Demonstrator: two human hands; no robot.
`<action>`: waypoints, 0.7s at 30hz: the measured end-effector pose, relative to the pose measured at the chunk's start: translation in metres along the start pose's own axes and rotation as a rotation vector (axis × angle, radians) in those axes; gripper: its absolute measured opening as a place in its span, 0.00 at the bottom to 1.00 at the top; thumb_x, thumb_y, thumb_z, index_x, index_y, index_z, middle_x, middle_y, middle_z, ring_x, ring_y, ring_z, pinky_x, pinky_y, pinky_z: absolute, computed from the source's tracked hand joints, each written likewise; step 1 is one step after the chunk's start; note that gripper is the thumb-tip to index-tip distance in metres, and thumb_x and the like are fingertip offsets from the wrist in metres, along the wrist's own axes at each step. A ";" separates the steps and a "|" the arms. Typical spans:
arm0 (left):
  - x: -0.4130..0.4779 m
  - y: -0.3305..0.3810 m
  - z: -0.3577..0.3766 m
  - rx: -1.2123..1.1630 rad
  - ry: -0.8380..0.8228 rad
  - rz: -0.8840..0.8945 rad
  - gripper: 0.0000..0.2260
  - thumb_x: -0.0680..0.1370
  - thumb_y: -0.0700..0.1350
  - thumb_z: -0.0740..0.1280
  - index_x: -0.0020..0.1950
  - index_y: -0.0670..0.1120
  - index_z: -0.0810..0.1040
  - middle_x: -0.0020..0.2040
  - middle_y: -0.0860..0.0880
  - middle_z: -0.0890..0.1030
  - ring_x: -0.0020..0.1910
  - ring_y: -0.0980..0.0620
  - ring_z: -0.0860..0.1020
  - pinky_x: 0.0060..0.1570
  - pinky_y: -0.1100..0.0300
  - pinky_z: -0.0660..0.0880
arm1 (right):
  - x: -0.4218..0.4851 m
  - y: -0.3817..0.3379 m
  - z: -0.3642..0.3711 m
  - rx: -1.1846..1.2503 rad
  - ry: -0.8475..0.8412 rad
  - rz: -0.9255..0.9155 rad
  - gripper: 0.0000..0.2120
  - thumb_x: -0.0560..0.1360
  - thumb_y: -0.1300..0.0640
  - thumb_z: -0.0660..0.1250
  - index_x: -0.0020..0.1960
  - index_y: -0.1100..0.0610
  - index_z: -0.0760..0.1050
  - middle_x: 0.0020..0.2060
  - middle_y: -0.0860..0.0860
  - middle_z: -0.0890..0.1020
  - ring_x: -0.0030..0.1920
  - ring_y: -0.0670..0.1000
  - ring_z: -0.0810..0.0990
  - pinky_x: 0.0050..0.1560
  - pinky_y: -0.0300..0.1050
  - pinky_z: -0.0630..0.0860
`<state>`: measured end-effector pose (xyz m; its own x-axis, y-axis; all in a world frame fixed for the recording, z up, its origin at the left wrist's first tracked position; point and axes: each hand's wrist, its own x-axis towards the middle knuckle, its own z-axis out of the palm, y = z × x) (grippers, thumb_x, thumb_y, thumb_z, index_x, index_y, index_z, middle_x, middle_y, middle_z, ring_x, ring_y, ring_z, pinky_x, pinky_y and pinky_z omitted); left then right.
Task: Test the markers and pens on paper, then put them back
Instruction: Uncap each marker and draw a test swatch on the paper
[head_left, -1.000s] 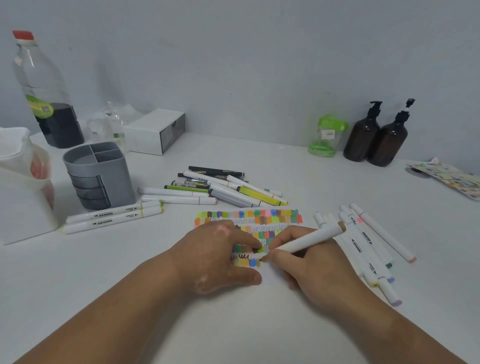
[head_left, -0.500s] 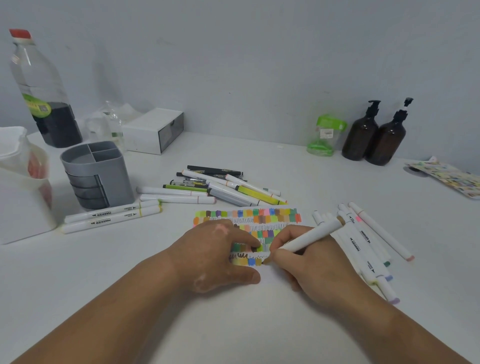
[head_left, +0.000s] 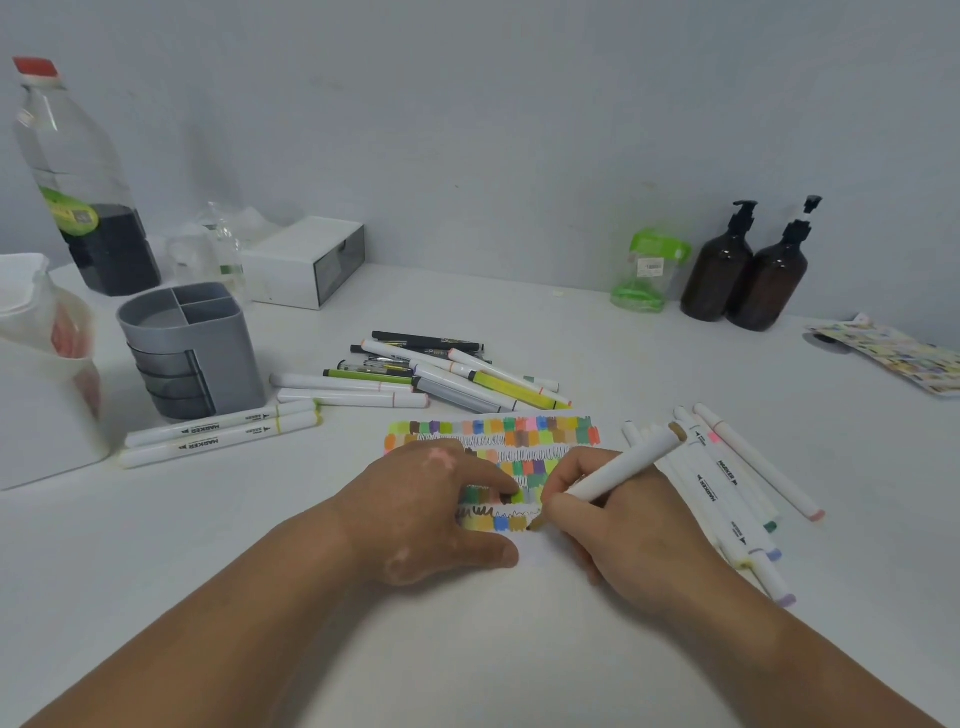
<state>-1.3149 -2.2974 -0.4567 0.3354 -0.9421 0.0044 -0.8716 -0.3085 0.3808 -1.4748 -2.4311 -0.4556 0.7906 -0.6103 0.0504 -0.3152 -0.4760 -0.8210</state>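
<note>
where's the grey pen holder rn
Head view, left side of the table: the grey pen holder stands just behind two white markers, in front of the bottle.

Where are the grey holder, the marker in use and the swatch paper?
grey holder (head_left: 231, 358), head view, front wall.
marker in use (head_left: 623, 467), head view, white barrel.
swatch paper (head_left: 493, 431), head view, top colour row.

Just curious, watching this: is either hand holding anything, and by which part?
The right hand pinches a marker low on its barrel, near the tip on the paper. The left hand holds nothing; it presses the paper.
</note>
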 end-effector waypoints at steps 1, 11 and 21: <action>0.000 0.000 0.000 0.004 -0.004 -0.004 0.28 0.70 0.69 0.71 0.69 0.64 0.74 0.46 0.63 0.67 0.47 0.58 0.68 0.44 0.65 0.65 | 0.000 0.000 0.000 -0.005 0.005 -0.003 0.06 0.72 0.57 0.70 0.38 0.48 0.78 0.23 0.45 0.77 0.23 0.44 0.73 0.25 0.38 0.69; -0.003 -0.001 -0.004 -0.157 0.114 -0.034 0.24 0.73 0.62 0.72 0.67 0.63 0.72 0.42 0.64 0.72 0.41 0.65 0.73 0.40 0.71 0.68 | 0.006 0.009 -0.007 0.394 0.146 -0.019 0.05 0.70 0.60 0.72 0.38 0.53 0.78 0.23 0.53 0.74 0.23 0.51 0.69 0.22 0.41 0.66; -0.002 -0.001 -0.011 -0.954 0.261 -0.065 0.11 0.84 0.35 0.59 0.61 0.48 0.73 0.52 0.49 0.85 0.46 0.43 0.83 0.51 0.51 0.82 | 0.010 0.014 -0.025 0.742 0.083 -0.070 0.08 0.64 0.54 0.78 0.40 0.55 0.82 0.28 0.54 0.76 0.27 0.50 0.73 0.24 0.40 0.70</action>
<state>-1.3108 -2.2935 -0.4466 0.5406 -0.8331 0.1172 -0.2342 -0.0153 0.9721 -1.4841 -2.4601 -0.4522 0.7443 -0.6542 0.1348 0.1941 0.0188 -0.9808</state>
